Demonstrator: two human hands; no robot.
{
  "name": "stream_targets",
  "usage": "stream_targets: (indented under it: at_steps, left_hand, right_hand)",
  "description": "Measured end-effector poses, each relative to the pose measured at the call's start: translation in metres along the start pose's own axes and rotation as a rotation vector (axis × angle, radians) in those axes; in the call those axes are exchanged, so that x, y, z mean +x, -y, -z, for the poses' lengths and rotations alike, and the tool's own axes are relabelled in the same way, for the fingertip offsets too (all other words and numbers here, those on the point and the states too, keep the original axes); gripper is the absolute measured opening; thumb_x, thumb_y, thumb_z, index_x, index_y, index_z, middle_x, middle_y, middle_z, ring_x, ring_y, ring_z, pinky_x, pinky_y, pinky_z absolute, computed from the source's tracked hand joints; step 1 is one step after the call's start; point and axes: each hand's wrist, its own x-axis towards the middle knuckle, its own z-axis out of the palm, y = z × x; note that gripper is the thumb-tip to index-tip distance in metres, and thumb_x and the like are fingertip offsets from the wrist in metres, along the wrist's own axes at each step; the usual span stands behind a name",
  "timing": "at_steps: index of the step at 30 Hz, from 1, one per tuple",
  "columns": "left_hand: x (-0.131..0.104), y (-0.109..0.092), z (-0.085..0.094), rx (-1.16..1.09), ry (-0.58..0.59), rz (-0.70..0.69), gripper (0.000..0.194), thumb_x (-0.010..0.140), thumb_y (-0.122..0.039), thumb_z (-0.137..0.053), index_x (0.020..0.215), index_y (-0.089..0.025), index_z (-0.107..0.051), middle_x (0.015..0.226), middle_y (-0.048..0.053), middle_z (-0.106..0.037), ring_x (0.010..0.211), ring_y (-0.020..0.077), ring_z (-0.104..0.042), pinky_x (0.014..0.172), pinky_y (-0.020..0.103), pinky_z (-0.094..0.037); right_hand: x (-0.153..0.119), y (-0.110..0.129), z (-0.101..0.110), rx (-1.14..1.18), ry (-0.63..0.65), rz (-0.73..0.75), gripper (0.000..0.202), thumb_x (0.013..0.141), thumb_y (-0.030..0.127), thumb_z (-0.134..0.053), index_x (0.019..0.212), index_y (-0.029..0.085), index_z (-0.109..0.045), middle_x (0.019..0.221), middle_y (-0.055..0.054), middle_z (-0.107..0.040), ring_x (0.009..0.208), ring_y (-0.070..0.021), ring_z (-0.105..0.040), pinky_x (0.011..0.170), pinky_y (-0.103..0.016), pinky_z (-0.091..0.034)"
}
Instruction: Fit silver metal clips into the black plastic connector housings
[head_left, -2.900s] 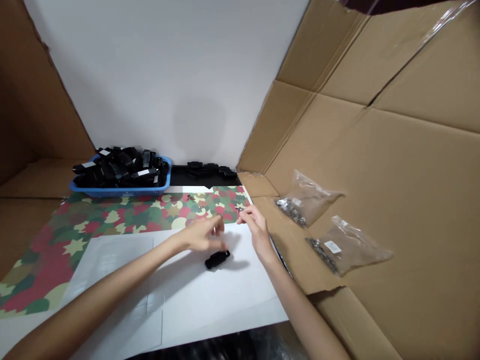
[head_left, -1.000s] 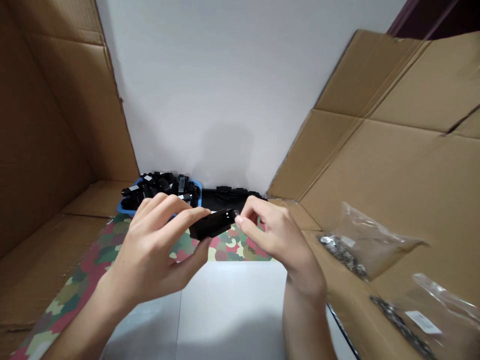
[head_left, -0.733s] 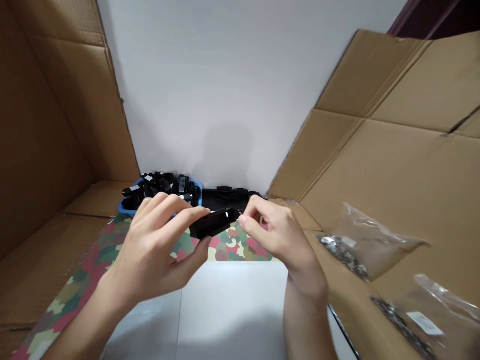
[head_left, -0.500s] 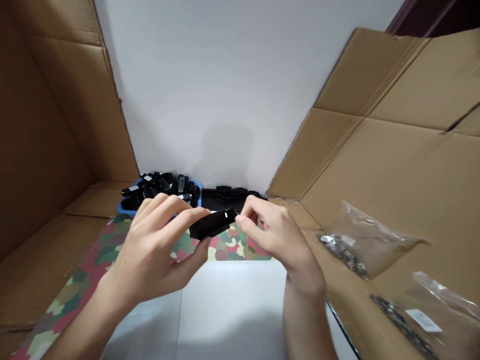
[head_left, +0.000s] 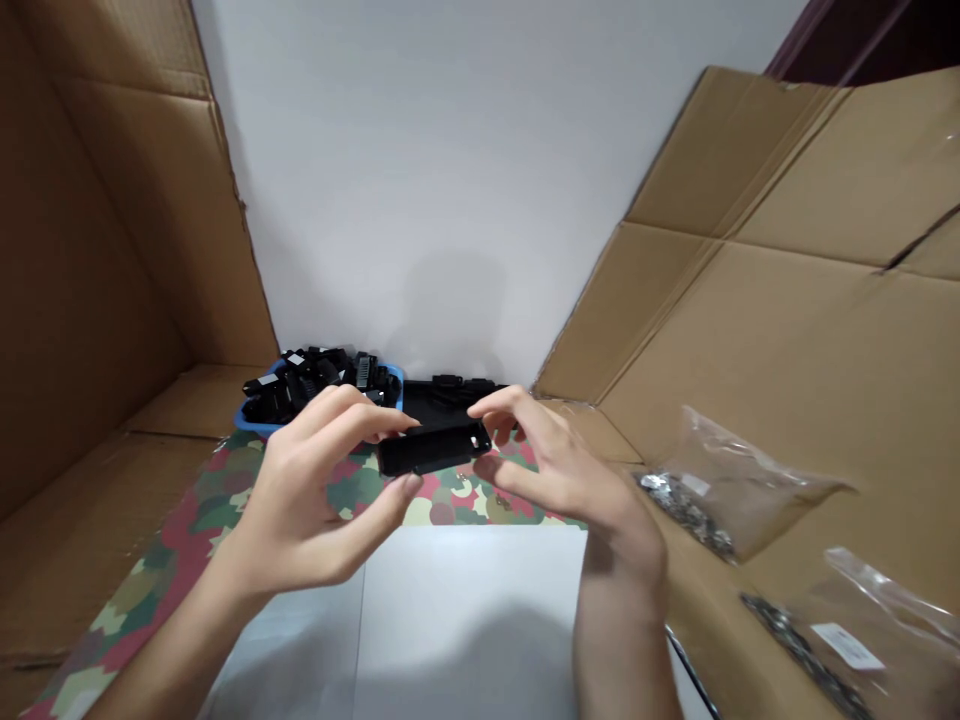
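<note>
A hollow black plastic housing (head_left: 431, 450), long and narrow, is held above the table with its open side facing me. A small bright spot shows at its right end. My left hand (head_left: 315, 490) is closed on the left part, thumb below and fingers above. Around the right end, my right hand (head_left: 547, 460) has its thumb and index finger spread apart; whether a fingertip touches the housing I cannot tell. Behind my left hand, a blue basket (head_left: 246, 425) is heaped with similar black parts (head_left: 330, 370), some with white labels.
A black tray (head_left: 427, 400) with black pieces stands against the wall. Camouflage-patterned cloth (head_left: 442, 510) and a white surface (head_left: 465, 600) lie below my hands. To the right, clear bags (head_left: 750, 490) of small metal parts rest on cardboard (head_left: 825, 380); more cardboard (head_left: 97, 230) stands left.
My right thumb and index finger have parted from their pinch at the housing's right end. The housing has turned so more of its hollow inside shows. My left hand keeps its hold.
</note>
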Motion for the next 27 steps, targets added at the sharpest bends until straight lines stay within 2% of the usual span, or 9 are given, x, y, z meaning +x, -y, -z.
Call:
stream_targets:
  at_steps: [5,9,13,16,20,22,27]
  left_hand:
    - [0.002,0.013,-0.004,-0.272,0.171,0.091,0.008,0.083,-0.024,-0.055,0.087,-0.017,-0.055,0.075,0.001,-0.056,0.069,0.0133,-0.05,0.061,0.026,-0.042]
    - [0.004,0.023,-0.002,-0.388,0.282,0.16,0.016,0.081,-0.032,-0.055,0.086,-0.017,-0.055,0.078,0.002,-0.055,0.071,0.0143,-0.049,0.066,0.028,-0.043]
    - [0.008,0.025,0.0,-0.511,0.42,0.263,0.032,0.076,-0.043,-0.049,0.091,-0.016,-0.058,0.085,0.004,-0.057,0.077,0.0178,-0.051,0.07,0.03,-0.043]
    - [0.011,0.022,-0.005,-0.597,0.51,0.39,0.028,0.076,-0.04,-0.048,0.082,-0.015,-0.059,0.078,0.003,-0.059,0.074,0.0165,-0.051,0.067,0.027,-0.041]
    - [0.011,0.02,-0.016,-0.825,0.506,0.497,0.02,0.072,-0.034,-0.055,0.067,-0.015,-0.054,0.061,-0.002,-0.052,0.057,0.0108,-0.045,0.054,0.023,-0.035]
    - [0.009,0.02,-0.019,-0.92,0.489,0.548,0.019,0.069,-0.033,-0.057,0.066,-0.015,-0.054,0.058,-0.003,-0.051,0.053,0.009,-0.041,0.049,0.022,-0.031]
    - [0.007,0.017,-0.02,-0.974,0.463,0.554,0.017,0.069,-0.03,-0.059,0.065,-0.014,-0.055,0.055,-0.004,-0.051,0.049,0.0072,-0.038,0.047,0.021,-0.03]
  right_hand:
    - [0.003,-0.004,-0.007,0.068,-0.038,0.259,0.014,0.074,0.023,-0.058,0.087,0.023,-0.051,0.079,0.001,-0.055,0.073,-0.0147,-0.052,0.063,-0.028,-0.041]
    - [0.003,-0.003,-0.01,0.028,-0.056,0.303,0.011,0.076,0.024,-0.058,0.085,0.022,-0.051,0.076,0.002,-0.055,0.07,-0.0139,-0.049,0.061,-0.027,-0.039]
    - [0.004,0.003,-0.019,-0.108,-0.121,0.373,0.007,0.074,0.018,-0.056,0.077,0.021,-0.05,0.069,0.003,-0.052,0.066,-0.0133,-0.045,0.061,-0.027,-0.036]
    - [0.004,0.009,-0.029,-0.224,-0.122,0.418,0.006,0.074,0.017,-0.056,0.076,0.021,-0.052,0.064,0.003,-0.051,0.065,-0.0143,-0.043,0.061,-0.028,-0.034]
    - [0.002,0.014,-0.037,-0.267,-0.169,0.473,0.008,0.071,0.015,-0.052,0.076,0.02,-0.052,0.062,0.003,-0.05,0.064,-0.015,-0.041,0.058,-0.029,-0.03]
    - [0.001,0.016,-0.038,-0.269,-0.18,0.492,0.008,0.07,0.015,-0.051,0.077,0.02,-0.051,0.061,0.003,-0.049,0.063,-0.0151,-0.041,0.057,-0.029,-0.03]
    - [0.001,0.018,-0.037,-0.279,-0.18,0.499,0.008,0.071,0.015,-0.05,0.076,0.021,-0.05,0.06,0.003,-0.048,0.064,-0.0149,-0.041,0.057,-0.028,-0.03]
